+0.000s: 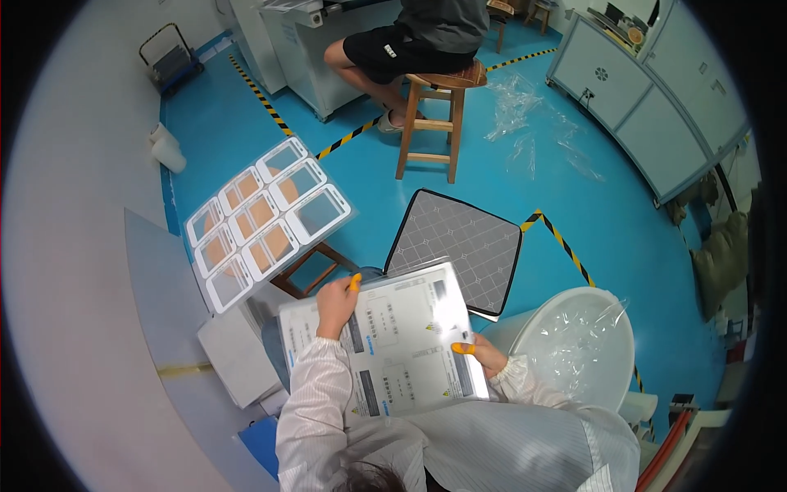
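Observation:
A stack of glossy printed sheets (402,336) with dark blocks, small labels and yellow-green triangles lies across my lap. My left hand (334,305) is closed on its upper left part, an orange finger cot on one digit. At the right edge, my right hand (485,354) grips the same stack, its orange-covered thumb on top and its other fingers mostly hidden beneath. Ahead to the left, a clear sheet with white-framed windows (266,221) rests on a wooden stool (316,275), whose round top shows through it.
A grey quilted square mat (459,246) stands just beyond the stack. At my right is a white bin (590,344) with crumpled clear film; more film (520,111) litters the blue floor. A person (434,41) sits on a wooden stool (434,115) ahead. White boxes (238,357) stand at left.

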The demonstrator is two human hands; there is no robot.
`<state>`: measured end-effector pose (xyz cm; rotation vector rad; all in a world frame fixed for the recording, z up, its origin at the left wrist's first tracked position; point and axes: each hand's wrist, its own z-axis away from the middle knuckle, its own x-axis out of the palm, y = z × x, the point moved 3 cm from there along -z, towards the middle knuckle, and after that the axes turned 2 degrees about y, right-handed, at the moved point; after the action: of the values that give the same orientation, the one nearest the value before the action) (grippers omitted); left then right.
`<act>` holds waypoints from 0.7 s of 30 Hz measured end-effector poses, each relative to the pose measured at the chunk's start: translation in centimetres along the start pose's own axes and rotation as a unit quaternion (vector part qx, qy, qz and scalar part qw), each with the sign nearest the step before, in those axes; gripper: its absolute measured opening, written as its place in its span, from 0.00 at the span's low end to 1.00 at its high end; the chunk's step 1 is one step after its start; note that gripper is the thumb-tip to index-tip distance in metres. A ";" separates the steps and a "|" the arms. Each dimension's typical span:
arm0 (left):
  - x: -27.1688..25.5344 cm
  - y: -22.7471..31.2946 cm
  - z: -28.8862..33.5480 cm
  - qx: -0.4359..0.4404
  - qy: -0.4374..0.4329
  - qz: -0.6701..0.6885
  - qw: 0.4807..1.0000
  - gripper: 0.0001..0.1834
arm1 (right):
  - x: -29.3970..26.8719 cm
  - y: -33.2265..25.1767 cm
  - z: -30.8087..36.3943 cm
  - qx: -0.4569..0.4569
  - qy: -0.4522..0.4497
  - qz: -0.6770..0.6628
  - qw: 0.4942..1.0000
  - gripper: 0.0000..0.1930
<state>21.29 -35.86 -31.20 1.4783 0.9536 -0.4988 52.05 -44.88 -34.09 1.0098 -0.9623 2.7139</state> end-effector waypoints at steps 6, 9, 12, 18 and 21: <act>0.7 4.9 -1.2 0.204 0.055 0.036 0.977 0.16 | -4.6 -4.4 2.2 -0.106 0.062 -0.017 0.992 0.19; 2.3 2.0 -0.4 0.139 0.049 0.062 0.987 0.22 | -7.6 -7.9 1.9 -0.128 0.114 -0.066 0.983 0.19; 3.3 -0.9 1.0 0.057 0.062 0.115 0.990 0.21 | -10.2 -10.7 0.2 -0.125 0.119 -0.117 0.978 0.19; 5.8 -4.1 1.2 -0.029 0.024 0.134 0.990 0.22 | -16.3 -14.4 -1.9 -0.262 0.200 -0.022 0.944 0.18; 6.4 -2.3 -0.7 -0.035 0.018 0.135 0.990 0.24 | -17.9 -15.2 -2.2 -0.170 0.243 0.040 0.954 0.18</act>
<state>22.89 -33.71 -37.47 1.5278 0.7759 -0.2398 69.07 -29.16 -38.36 0.2277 -1.3113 2.5323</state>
